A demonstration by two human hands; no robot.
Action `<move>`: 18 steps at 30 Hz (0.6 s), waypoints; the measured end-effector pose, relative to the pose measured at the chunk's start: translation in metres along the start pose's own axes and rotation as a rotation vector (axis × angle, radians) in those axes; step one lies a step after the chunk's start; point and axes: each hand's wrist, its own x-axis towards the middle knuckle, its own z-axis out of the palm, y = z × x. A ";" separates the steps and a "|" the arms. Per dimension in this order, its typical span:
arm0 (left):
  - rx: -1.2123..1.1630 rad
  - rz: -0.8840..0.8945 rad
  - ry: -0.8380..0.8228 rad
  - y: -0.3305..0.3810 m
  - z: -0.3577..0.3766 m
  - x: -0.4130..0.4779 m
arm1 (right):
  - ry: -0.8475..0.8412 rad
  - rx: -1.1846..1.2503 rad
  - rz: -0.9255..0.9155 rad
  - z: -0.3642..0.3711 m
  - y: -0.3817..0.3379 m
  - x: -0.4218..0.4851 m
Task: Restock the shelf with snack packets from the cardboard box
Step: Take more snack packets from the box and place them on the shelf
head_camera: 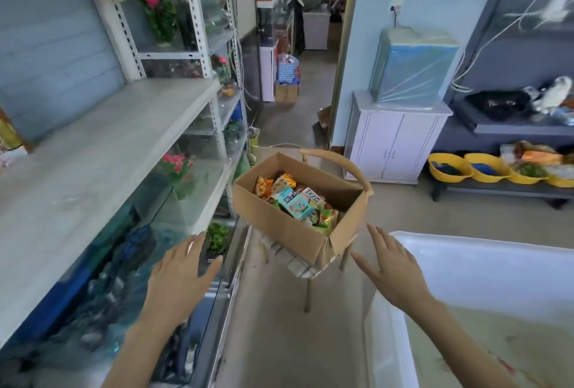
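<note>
Scanning left to right: the shelf [105, 139] fills the left of the frame, its broad pale board mostly bare, so there is open room to lay packets. Something colourful shows at its far left edge, too cropped to identify. Beneath the shelf a glass tank [108, 251] stands with its front rim along the aisle. The left hand [180, 272], lower centre-left, has its fingers straight and spread and holds nothing; it hovers over the tank's rim, short of the box. The cardboard box [279, 229] sits mid-frame on a small wooden chair [338, 161], flaps open and turned corner-on. Judgement: the chair lifts it to reach height just beside the shelf. The snack packets [295, 201] lie jumbled inside, below the box rim. The right hand [394, 263], lower centre-right, is likewise spread and empty, near the box's closest corner but not touching it. Judged step: approach to the box, first packet not yet taken. A white tub [466, 251] at lower right hems in the right arm, and the aisle between tank and tub is narrow.
</note>
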 end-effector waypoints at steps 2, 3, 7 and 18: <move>0.005 -0.009 0.006 0.016 0.003 0.016 | -0.014 -0.001 -0.004 -0.004 0.016 0.015; 0.003 -0.010 0.013 0.023 0.005 0.023 | -0.015 -0.005 -0.008 -0.005 0.023 0.022; -0.009 0.004 0.003 0.047 0.014 0.050 | -0.033 -0.020 0.008 -0.005 0.040 0.049; -0.025 0.127 -0.043 0.047 0.018 0.170 | -0.072 -0.056 0.079 0.016 0.025 0.142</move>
